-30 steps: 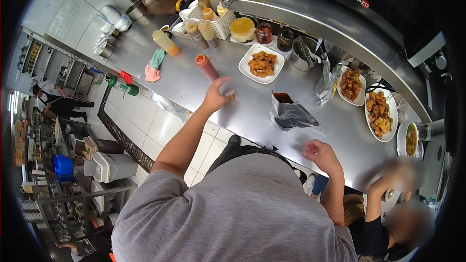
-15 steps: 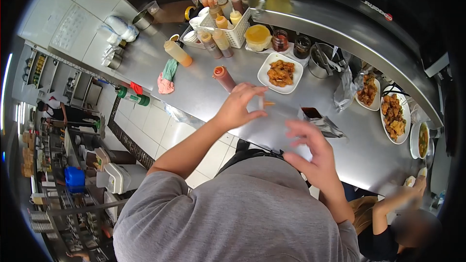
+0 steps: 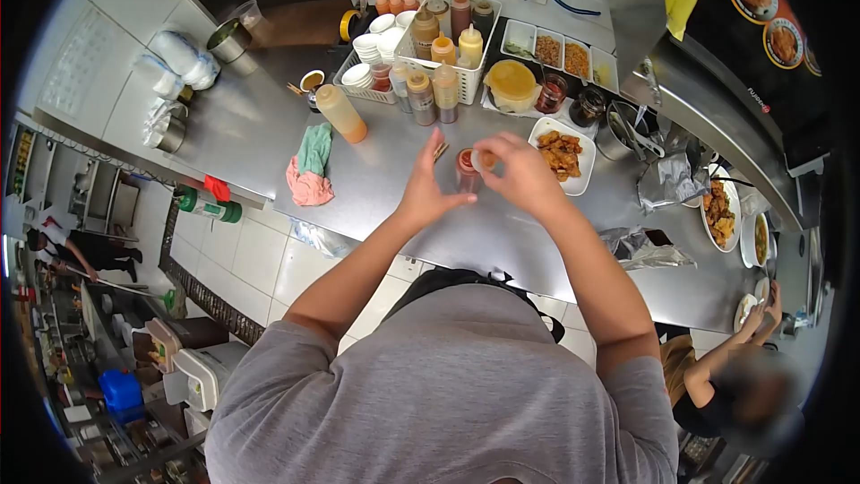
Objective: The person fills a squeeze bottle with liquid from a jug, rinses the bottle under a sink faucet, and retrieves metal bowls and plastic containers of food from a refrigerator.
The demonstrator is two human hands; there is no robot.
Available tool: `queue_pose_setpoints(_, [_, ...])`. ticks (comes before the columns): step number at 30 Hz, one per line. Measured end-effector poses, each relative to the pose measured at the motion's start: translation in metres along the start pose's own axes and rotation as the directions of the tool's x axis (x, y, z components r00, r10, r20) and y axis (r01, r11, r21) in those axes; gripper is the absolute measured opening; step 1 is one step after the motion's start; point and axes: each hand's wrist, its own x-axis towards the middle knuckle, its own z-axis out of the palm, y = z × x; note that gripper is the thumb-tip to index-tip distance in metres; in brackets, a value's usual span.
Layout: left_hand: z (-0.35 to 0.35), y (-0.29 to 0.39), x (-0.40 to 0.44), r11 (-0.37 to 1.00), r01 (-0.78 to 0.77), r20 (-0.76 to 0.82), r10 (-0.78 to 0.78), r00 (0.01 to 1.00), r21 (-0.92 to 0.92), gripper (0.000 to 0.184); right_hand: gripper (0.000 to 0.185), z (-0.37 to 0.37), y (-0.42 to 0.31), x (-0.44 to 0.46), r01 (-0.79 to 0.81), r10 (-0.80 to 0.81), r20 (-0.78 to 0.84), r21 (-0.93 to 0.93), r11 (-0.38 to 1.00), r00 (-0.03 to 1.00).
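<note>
An uncapped squeeze bottle of red sauce stands on the steel counter between my hands. My left hand is just left of it, thumb and fingers apart, holding nothing I can see. A small brown item shows beside its fingertips; its kind is unclear. My right hand is at the bottle's right side, thumb and fingers pinching a small translucent round cap next to the bottle mouth. Right of that hand sits a white plate of glazed fried chicken.
Sauce bottles fill a white basket at the back. An orange sauce bottle and cloths lie left. A yellow-lidded tub, jars and foil stand right. Another person works at the right end.
My right hand has moved from the counter's front edge up to the sauce bottle, and now pinches the cap. My left hand stays near the bottle. The view has shifted.
</note>
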Motion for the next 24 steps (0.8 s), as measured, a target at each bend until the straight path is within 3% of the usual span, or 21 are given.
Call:
queue_pose_setpoints(1, [0.009,-0.025,0.002,0.999,0.014,0.054,-0.013,0.998,-0.031,0.098,0.036,0.006,0.001,0.01,-0.008,0.008,0.004,-0.013,1.0,1.0])
queue_pose_setpoints(3, [0.019,-0.049,0.009,0.997,0.027,0.107,-0.019,0.994,-0.076,0.094,0.026,0.017,0.003,0.027,0.162,-0.14,0.164,-0.129,0.978,0.976])
queue_pose_setpoints(5, [0.025,-0.062,0.014,0.959,0.272,0.382,-0.225,0.896,-0.074,0.083,0.023,0.02,0.006,0.04,0.139,-0.088,0.261,-0.185,0.973,0.961])
queue_pose_setpoints(7, [0.026,-0.064,0.015,0.954,0.284,0.389,-0.228,0.893,-0.094,0.076,0.021,0.019,-0.005,0.049,0.12,-0.028,0.357,-0.237,0.964,0.934])
queue_pose_setpoints(9, [0.028,-0.07,0.012,0.947,0.302,0.394,-0.237,0.888,-0.111,0.07,0.029,0.018,-0.02,0.056,-0.146,0.342,0.355,-0.477,0.867,0.87])
queue_pose_setpoints(10, [0.03,-0.075,0.011,0.952,0.274,0.386,-0.203,0.9,-0.139,0.067,0.029,0.017,-0.024,0.057,-0.144,0.349,0.362,-0.486,0.862,0.864])
queue_pose_setpoints(12, [0.028,-0.076,0.014,0.953,0.246,0.366,-0.168,0.915,-0.179,0.065,0.041,0.016,-0.03,0.057,-0.308,0.506,0.284,-0.528,0.791,0.814])
queue_pose_setpoints(13, [0.021,-0.067,0.017,0.959,0.254,0.399,-0.185,0.898,-0.127,0.067,0.041,0.015,-0.031,0.053,-0.297,0.505,0.292,-0.538,0.789,0.812])
queue_pose_setpoints(15, [0.018,-0.065,0.017,0.957,0.277,0.42,-0.217,0.881,-0.087,0.07,0.045,0.011,-0.034,0.043,-0.221,0.314,0.276,-0.32,0.921,0.909])
queue_pose_setpoints(16, [0.019,-0.067,0.016,0.964,0.256,0.404,-0.207,0.891,-0.069,0.069,0.045,0.006,-0.035,0.045,-0.217,0.316,0.287,-0.327,0.92,0.904])
queue_pose_setpoints(18, [0.02,-0.068,0.018,0.97,0.234,0.392,-0.193,0.9,-0.059,0.068,0.047,-0.005,-0.037,0.049,-0.172,0.593,0.48,-0.666,0.726,0.646])
queue_pose_setpoints(19, [0.019,-0.067,0.018,0.974,0.22,0.39,-0.179,0.903,-0.061,0.068,0.047,-0.004,-0.035,0.048,-0.174,0.601,0.478,-0.672,0.72,0.64])
queue_pose_setpoints(20, [0.018,-0.066,0.018,0.977,0.206,0.39,-0.166,0.906,-0.063,0.067,0.048,0.0,-0.032,0.044,-0.058,0.278,0.386,-0.492,0.869,0.88])
queue_pose_setpoints(21, [0.02,-0.069,0.017,0.976,0.207,0.396,-0.163,0.904,-0.072,0.067,0.051,0.003,-0.034,0.043,0.132,-0.073,0.187,-0.326,0.936,0.98])
queue_pose_setpoints(22, [0.022,-0.072,0.017,0.982,0.173,0.383,-0.134,0.914,-0.07,0.067,0.051,0.005,-0.038,0.045,0.125,-0.065,0.186,-0.333,0.935,0.98])
queue_pose_setpoints(23, [0.023,-0.076,0.018,0.988,0.138,0.368,-0.105,0.924,-0.066,0.068,0.046,0.008,-0.043,0.049,-0.071,0.225,0.303,-0.446,0.892,0.926])
queue_pose_setpoints(24, [0.021,-0.074,0.02,0.988,0.136,0.369,-0.1,0.924,-0.071,0.068,0.042,0.007,-0.048,0.054,-0.229,0.498,0.372,-0.572,0.787,0.784])
